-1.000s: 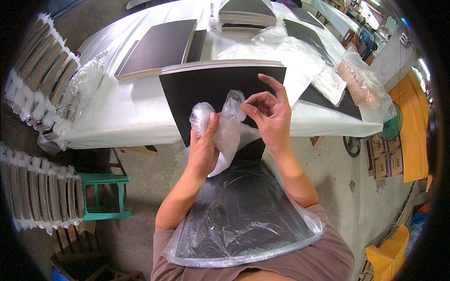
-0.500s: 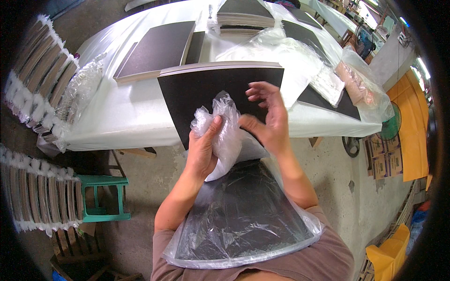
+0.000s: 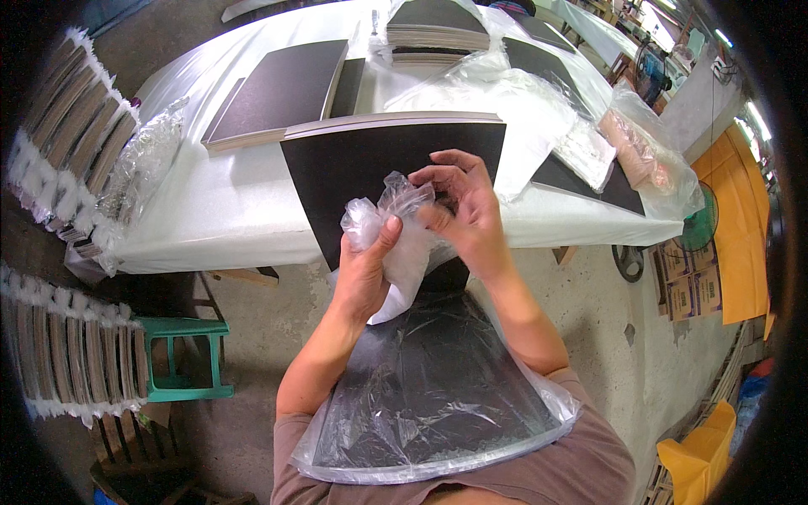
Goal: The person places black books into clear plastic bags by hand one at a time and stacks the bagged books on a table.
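Observation:
A clear plastic bag (image 3: pixel 404 261) covers a black flat stack (image 3: pixel 429 370) resting against my body. My left hand (image 3: pixel 362 273) is closed around the bag's bunched-up neck, thumb on top. Crumpled plastic puffs out above that grip. Close beside it, on the right, my right hand (image 3: pixel 467 210) has curved fingers spread apart from the thumb, at the edge of the loose plastic; whether they touch it I cannot tell. Behind both hands a black board stack (image 3: pixel 337 160) with pale edges stands upright against the table's front edge.
On the white-covered table (image 3: pixel 210 219) lie black boards (image 3: pixel 278 88), a board stack (image 3: pixel 438 34), loose clear plastic (image 3: pixel 497 93) and a bag with pinkish contents (image 3: pixel 640 143). Bagged stacks (image 3: pixel 76 345) stand left, by a green stool (image 3: pixel 189 358). Cartons (image 3: pixel 690 282) sit right.
My right hand has moved slightly left, its fingers curling in toward the plastic's bunched end. My left hand keeps its grip on the bag.

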A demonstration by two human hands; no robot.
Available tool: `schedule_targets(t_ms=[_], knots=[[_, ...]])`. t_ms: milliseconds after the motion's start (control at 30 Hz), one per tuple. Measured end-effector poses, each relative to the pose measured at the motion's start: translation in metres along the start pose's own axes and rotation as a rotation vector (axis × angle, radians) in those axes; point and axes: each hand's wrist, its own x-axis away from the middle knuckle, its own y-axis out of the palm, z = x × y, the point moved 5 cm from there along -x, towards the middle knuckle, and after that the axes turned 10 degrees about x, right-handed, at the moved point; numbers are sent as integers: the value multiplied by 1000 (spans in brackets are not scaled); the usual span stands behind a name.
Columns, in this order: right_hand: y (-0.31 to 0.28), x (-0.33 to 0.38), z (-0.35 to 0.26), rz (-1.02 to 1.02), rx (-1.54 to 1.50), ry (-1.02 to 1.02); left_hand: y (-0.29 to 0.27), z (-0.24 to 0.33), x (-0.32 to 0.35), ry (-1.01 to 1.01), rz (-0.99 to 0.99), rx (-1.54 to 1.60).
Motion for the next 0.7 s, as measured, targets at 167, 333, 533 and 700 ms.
schedule_targets(t_ms=[167, 333, 533, 700], knots=[[4, 0, -7, -33, 68, 43, -1, 1, 0, 22, -12, 60], [-4, -2, -11, 13, 208, 9, -8, 8, -3, 3, 1, 341], [-39, -6, 2, 145, 129, 104, -90, 68, -6, 310, 99, 241], [-92, -3, 8, 231, 186, 154, -203, 185, 79, 804, 914, -1169]])
